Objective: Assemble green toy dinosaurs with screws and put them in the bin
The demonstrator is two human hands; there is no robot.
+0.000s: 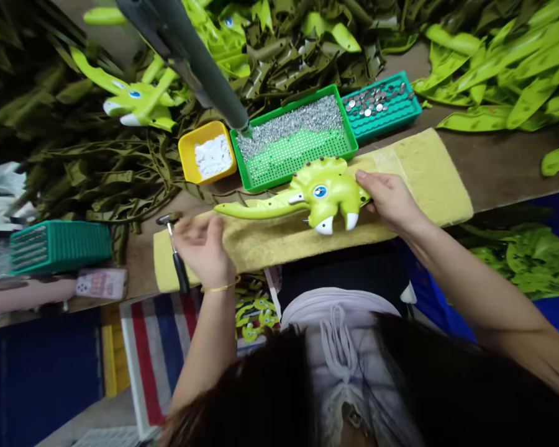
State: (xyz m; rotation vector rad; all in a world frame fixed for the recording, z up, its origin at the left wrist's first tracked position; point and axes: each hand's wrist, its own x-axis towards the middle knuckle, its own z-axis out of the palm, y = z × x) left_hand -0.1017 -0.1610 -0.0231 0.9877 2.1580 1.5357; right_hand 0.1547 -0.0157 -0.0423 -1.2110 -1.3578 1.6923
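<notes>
A lime-green plastic dinosaur toy (317, 198) with a blue eye and white horns lies on a yellow foam pad (419, 174) along the table's front edge. My right hand (391, 202) grips it at the frill end, fingers wrapped on its edge. My left hand (204, 248) hovers over the left part of the pad, fingers loosely bent and smeared by motion. Just left of it a small black-handled hammer (177, 261) lies on the pad; the hand does not clearly touch it.
Behind the pad stand a yellow tub of white pieces (186, 152), a green tray of small metal pins (349, 146) and a teal tray of metal discs (412, 112). A grey tool arm (190, 56) hangs over them. Green toy shells are heaped around; a teal basket (60, 245) stands at left.
</notes>
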